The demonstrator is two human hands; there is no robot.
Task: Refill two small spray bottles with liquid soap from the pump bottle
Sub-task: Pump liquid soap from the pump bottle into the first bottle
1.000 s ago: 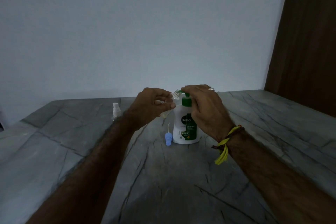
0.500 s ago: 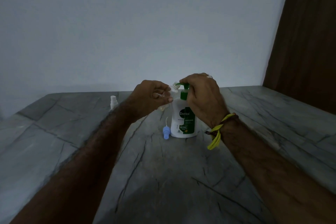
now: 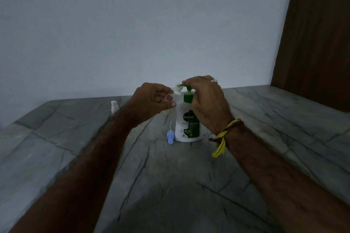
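Green pump bottle [image 3: 187, 125] under my pressing right hand [image 3: 205, 100]; left hand [image 3: 154, 100] pinching small spray bottle [image 3: 177, 91] at spout; misalignment risks spillage.

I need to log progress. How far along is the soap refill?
Done: one spray bottle is uncapped; its blue spray cap lies beside the Dettol pump bottle. In hand: the left hand holds that clear spray bottle at the nozzle while the right hand is on the pump. Left: the white-capped spray bottle, untouched.
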